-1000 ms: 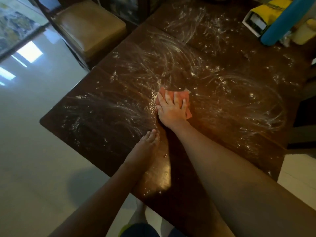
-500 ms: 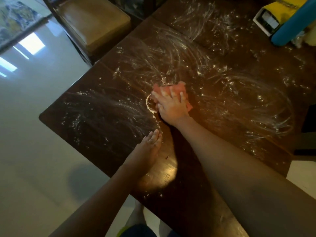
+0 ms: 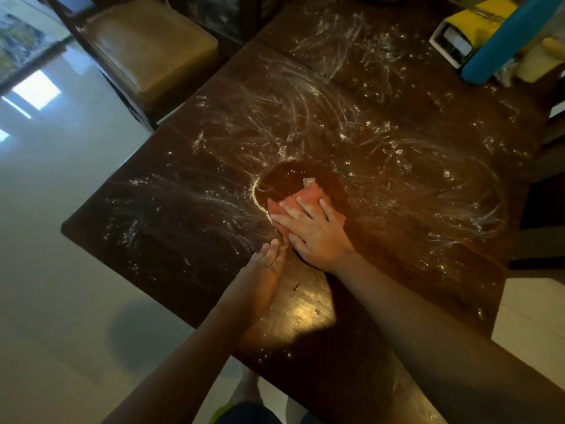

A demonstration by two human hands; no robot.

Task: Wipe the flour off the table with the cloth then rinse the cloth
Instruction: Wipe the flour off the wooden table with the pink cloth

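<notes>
From the head view, the dark wooden table [image 3: 305,313] is streaked nearly all over with flour [image 3: 275,123], swirled in arcs from its left corner to its far and right edges. The pink cloth [image 3: 305,195] lies flat near the middle of the table, a little toward the near edge. The right hand [image 3: 315,231] lies on it palm down, its fingers straight and spread, pressing without gripping. Beyond the cloth on the far side is a dark wiped patch [image 3: 293,175]. A thin curved ridge [image 3: 258,198] of gathered flour borders that patch on the left. The left hand [image 3: 263,267] holds nothing. It stands on the table just beside the near corner of the cloth, fingers straight and together and pointing away from the near edge, apparently as a stop for the powder. A padded chair [image 3: 153,53] stands off the far left edge. A yellow box [image 3: 477,22] and a blue cylinder [image 3: 513,35] sit at the far right corner, and the pale floor [image 3: 61,240] shows to the left. The cloth looks thin, soft and light, and it seems to be folded into a pad. It would likely bunch or slide under uneven pressure, so a flat palm over its middle suits wiping. For the rinse, it is probably best picked up by gathering the edges inward, so the flour stays inside. Most of the wiping appears to be undone.
</notes>
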